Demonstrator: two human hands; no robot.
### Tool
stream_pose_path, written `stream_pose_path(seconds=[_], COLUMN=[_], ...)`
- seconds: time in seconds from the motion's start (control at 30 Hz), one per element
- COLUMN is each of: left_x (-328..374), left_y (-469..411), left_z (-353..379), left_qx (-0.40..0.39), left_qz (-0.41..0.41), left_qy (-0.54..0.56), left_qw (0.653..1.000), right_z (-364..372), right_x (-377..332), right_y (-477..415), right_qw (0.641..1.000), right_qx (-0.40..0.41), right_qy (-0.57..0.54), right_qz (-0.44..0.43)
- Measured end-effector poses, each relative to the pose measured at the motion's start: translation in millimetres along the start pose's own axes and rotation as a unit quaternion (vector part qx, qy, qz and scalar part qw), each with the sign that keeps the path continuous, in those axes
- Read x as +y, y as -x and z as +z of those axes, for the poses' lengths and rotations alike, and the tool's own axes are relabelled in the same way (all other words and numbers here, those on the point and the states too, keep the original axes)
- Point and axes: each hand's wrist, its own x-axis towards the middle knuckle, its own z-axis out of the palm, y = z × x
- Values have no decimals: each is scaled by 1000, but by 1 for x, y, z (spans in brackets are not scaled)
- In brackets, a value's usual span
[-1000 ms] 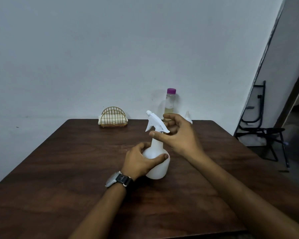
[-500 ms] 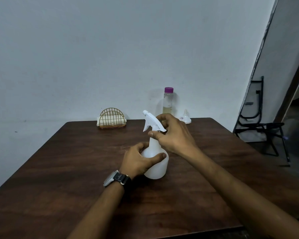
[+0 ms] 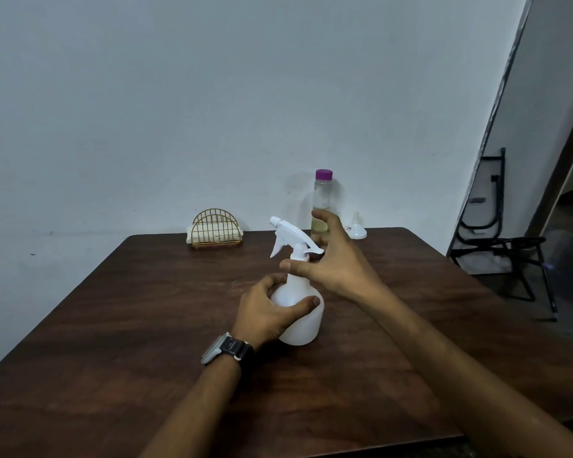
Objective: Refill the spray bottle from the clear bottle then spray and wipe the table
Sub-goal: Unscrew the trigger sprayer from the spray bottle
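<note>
Your left hand (image 3: 265,312) wraps the round belly of the spray bottle (image 3: 300,320), thumb across the front and fingers curled behind. I read that as an anchor grip: it pins the bottle to the table (image 3: 113,325) so the body can't spin while the top gets worked.

Your right hand (image 3: 336,264) sits at the bottle's neck, just under the trigger head (image 3: 290,234). It's spread loose, with the thumb out straight by the collar and the fingers fanned behind. It holds nothing firmly, and I can't tell whether the thumb actually touches the collar. It looks like the setup for unscrewing the head. The head is on, so no refill yet.

The spray bottle stands upright, mid-table. It's frosted white plastic, with a bulb body tapering to a thin neck. Smooth and round means it slips under torque, so keep the left-hand squeeze.

Beyond the spray bottle, by the wall, stands the clear bottle (image 3: 323,200). It's a tall, slim cylinder with a purple cap (image 3: 324,174) on and pale yellowish liquid low inside. Just right of that sits a small white funnel (image 3: 356,228), spout up. Beyond and left of the spray bottle is a gold wire holder (image 3: 216,228) with something white folded in it, likely the wipe.

The table is dark wood grain with a dull sheen. A watch (image 3: 227,348) is on your left wrist.
</note>
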Motion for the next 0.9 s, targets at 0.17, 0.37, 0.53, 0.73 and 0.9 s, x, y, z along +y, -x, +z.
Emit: stream_pose_path(seconds=[0.17, 0.37, 0.53, 0.73, 0.9], left_x=[-1, -2, -1, 2, 3], left_y=[-3, -3, -3, 0, 1], left_z=[0, 1, 1, 1, 1], left_qx=[6, 17, 16, 26, 28], left_qz=[-5, -3, -9, -6, -9], left_qy=[-5, 11, 19, 18, 22], left_qw=[1000, 1000, 1000, 999, 999], right_z=[9, 15, 19, 24, 26], right_x=[-3, -2, 0, 1, 3], right_y=[1, 6, 7, 13, 14], right_qw=[999, 998, 996, 993, 991], right_qx=[48, 55, 72, 101, 107], right_qy=[5, -31, -49, -18, 12], right_qz=[0, 4, -2, -53, -76])
